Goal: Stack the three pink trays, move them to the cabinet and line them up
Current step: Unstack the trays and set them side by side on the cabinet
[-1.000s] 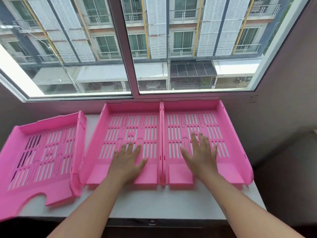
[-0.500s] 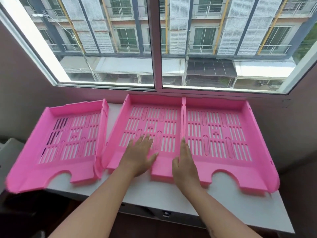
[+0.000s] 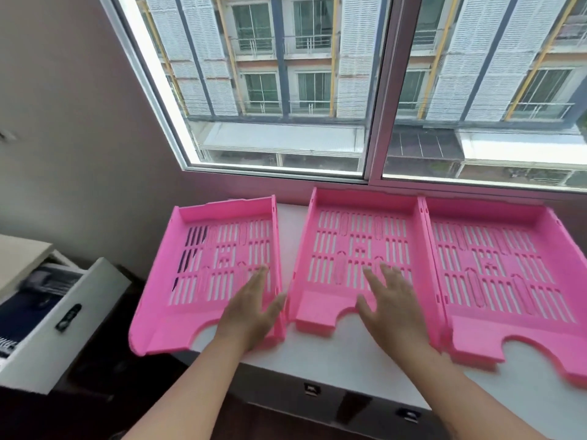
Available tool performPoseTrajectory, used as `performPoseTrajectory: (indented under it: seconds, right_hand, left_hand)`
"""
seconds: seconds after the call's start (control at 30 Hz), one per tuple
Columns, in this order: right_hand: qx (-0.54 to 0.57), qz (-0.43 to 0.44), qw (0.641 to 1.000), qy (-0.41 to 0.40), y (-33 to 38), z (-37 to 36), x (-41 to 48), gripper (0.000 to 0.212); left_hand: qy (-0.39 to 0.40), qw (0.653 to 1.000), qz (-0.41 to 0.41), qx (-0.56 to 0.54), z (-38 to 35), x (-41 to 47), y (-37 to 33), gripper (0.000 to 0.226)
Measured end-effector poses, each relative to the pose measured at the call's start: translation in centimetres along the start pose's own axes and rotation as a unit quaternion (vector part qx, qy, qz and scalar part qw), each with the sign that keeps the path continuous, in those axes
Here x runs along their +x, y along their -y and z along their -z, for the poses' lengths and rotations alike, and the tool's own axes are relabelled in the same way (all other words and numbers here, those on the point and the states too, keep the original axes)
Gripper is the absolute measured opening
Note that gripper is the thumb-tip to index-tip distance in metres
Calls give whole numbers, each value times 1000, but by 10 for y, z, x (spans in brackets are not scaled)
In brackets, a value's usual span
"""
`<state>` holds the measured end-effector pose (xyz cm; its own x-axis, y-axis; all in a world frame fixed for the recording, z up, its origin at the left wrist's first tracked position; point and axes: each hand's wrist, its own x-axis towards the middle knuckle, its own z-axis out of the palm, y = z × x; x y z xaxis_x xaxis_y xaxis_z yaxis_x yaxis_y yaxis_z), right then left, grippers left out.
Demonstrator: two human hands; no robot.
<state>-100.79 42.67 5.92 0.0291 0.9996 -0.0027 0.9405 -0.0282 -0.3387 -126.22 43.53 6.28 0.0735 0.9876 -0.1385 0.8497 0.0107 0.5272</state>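
Note:
Three pink slotted trays lie side by side on a white cabinet top [image 3: 333, 354] under a window. The left tray [image 3: 190, 312] is skewed and overhangs the top's left end. The middle tray [image 3: 330, 249] and the right tray [image 3: 508, 271] touch along their sides. My left hand [image 3: 251, 312] is open, fingers spread, over the left tray's front right corner. My right hand [image 3: 394, 309] is open over the front of the middle tray. Neither hand grips anything.
A window [image 3: 368, 90] runs along the back behind the trays. A wall [image 3: 79, 138] closes the left side. At lower left an open white drawer [image 3: 54, 319] holds dark items. Dark drawer fronts with small handles [image 3: 311, 389] sit below the cabinet top.
My view has swung left. Both hands have shifted one tray leftward: the left hand from the middle tray to the left one, the right hand onto the middle tray.

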Motion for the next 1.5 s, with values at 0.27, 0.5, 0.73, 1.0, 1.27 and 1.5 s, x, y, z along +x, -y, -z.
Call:
performPoseTrajectory:
  seconds: [0.27,0.5,0.73,1.0,1.27,1.5]
  right_hand:
    - [-73,-71,989,105,20,-33,11,66]
    - [-106,-77,986,99,21,-35,11,68]
    - [-122,-82,985,87,22,-40,10,65]
    - [-35,-45,998,23,19,-22,6,70]
    - [13,-191,960,-205,-38,11,-12,58]
    - [159,-191,957,-147,-52,-2,-18,55]
  left_hand:
    - [28,994,-89,53,-12,18,21,92]
    - [86,977,-171,91,-6,44,23,93]
    - [83,972,-187,115,-10,69,19,99]
    - [-10,983,-162,90,-6,47,6,91]
    - [-82,993,-86,22,-32,21,-9,75]
    - [-94,994,-55,19,-39,18,-15,65]
